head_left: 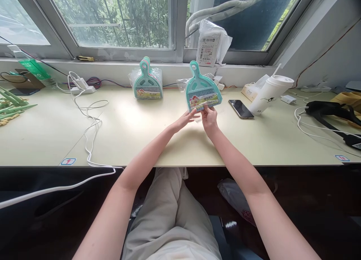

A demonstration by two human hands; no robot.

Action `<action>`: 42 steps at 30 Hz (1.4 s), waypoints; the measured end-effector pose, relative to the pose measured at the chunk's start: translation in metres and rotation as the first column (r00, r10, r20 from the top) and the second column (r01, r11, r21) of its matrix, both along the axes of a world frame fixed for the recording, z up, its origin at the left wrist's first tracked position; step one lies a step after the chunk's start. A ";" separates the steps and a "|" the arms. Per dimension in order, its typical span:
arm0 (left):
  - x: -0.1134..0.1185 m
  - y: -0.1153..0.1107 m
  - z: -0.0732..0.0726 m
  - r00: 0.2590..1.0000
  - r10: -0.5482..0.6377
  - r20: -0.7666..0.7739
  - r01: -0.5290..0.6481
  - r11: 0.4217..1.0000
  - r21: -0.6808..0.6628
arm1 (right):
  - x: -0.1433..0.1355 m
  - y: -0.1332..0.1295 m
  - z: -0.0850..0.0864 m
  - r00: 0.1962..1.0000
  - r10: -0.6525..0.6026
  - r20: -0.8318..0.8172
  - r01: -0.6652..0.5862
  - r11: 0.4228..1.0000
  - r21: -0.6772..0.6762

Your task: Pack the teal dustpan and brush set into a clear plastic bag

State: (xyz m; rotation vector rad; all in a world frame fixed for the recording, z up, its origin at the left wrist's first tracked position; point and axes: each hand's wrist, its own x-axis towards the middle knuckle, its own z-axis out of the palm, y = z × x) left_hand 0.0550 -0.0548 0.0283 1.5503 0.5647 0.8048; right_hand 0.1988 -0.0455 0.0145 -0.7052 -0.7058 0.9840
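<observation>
**Mint dustpan-and-brush set (203,91) in the hands, its wrapping on; a second stack (148,81) rests by the wall**

The set is lifted to the front of the window wall (175,69), over the far side of the tabletop (126,143), with its handle pointing up and its printed label facing the wearer. The right hand (209,120) has the lower edge pinched between thumb and curled fingers. The left hand (184,121) is only loosely spread, fingers nearly straight and reaching to the lower left corner; whether it bears any weight, I cannot tell.

As for progress, the handling looks underway rather than finished: the set is in hand and not set down. Clear film shows around it and below its lower edge, so it does not appear fully unwrapped; whether the film is torn anywhere is too fine to make out. More pieces may sit behind the front dustpan, but the view hides how many.

To the left, the second stack stands upright on the tabletop against the wall, several handles nested, in clear plastic too, and neither hand touches it. To the right lie a smartphone (241,109) and a lidded white cup (270,94), both apart from the hands.
</observation>
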 end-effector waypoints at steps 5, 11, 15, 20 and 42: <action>0.009 0.000 -0.011 0.988 0.043 -0.146 -0.036 0.998 0.052 | 0.005 0.001 0.002 0.996 -0.077 -0.044 0.077 0.997 -0.017; 0.009 0.001 -0.012 0.959 0.055 -0.277 -0.032 0.996 0.087 | 0.004 0.000 0.001 0.995 -0.083 -0.060 0.082 0.996 -0.021; 0.005 0.005 -0.012 0.949 -0.012 -0.316 0.037 0.996 0.075 | 0.005 0.001 -0.001 0.995 -0.071 -0.076 0.069 0.997 -0.030; 0.000 0.007 -0.007 0.983 -0.018 -0.185 0.031 0.997 0.067 | 0.010 0.004 0.002 0.996 -0.055 -0.074 0.054 0.998 -0.022; -0.013 0.018 0.000 0.917 0.383 0.114 -0.381 0.924 -0.039 | -0.004 -0.001 -0.002 0.997 0.072 0.021 -0.071 0.994 -0.080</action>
